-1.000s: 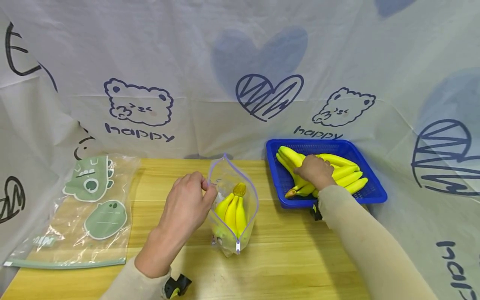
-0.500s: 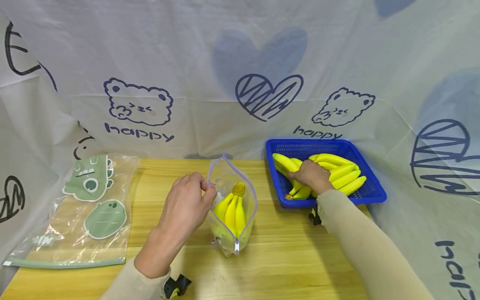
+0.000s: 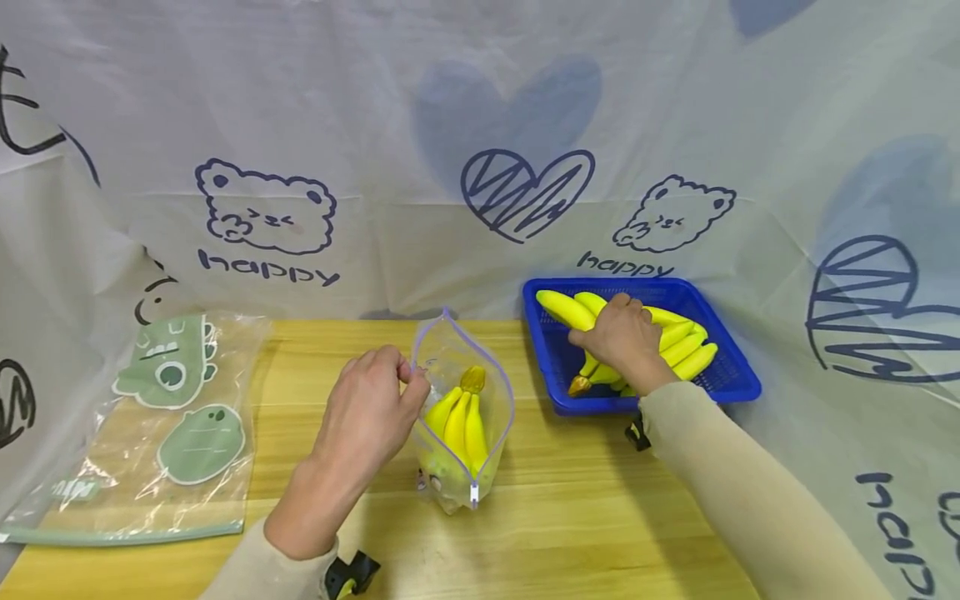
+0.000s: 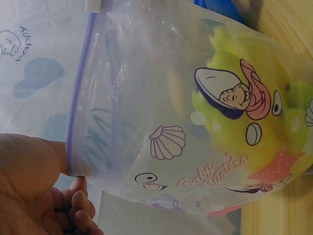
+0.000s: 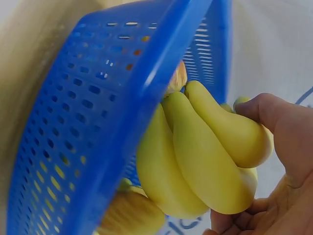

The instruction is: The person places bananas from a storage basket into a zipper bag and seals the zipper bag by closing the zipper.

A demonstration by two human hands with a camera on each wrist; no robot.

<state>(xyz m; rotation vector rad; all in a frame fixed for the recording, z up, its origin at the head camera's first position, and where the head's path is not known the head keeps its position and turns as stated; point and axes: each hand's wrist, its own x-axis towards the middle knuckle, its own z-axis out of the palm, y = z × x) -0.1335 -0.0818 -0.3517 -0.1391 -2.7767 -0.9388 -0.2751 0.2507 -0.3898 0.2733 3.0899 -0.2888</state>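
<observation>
In the head view my left hand (image 3: 363, 421) pinches the left rim of a clear zip bag (image 3: 450, 493) with a lilac edge. The bag stands with its mouth open, and a yellow banana bunch (image 3: 474, 433) lies inside, stem up. Shells and cartoon figures are printed on its side in the left wrist view. My right hand (image 3: 626, 337) is in the blue basket (image 3: 558, 403), gripping another bunch of bananas (image 5: 205, 156). Thumb and fingers take opposite sides of that bunch in the right wrist view. Part of it is hidden by the hand.
More bananas (image 3: 690, 358) lie in the right side of the basket. A flat clear bag with green dinosaur prints (image 3: 201, 446) lies at the left of the wooden table (image 3: 570, 533). A printed white cloth (image 3: 405, 233) hangs close behind.
My right hand has shifted its hold on the bunch and risen slightly, tilting the banana tips up. The left hand still holds the bag rim. The head view has turned slightly right.
</observation>
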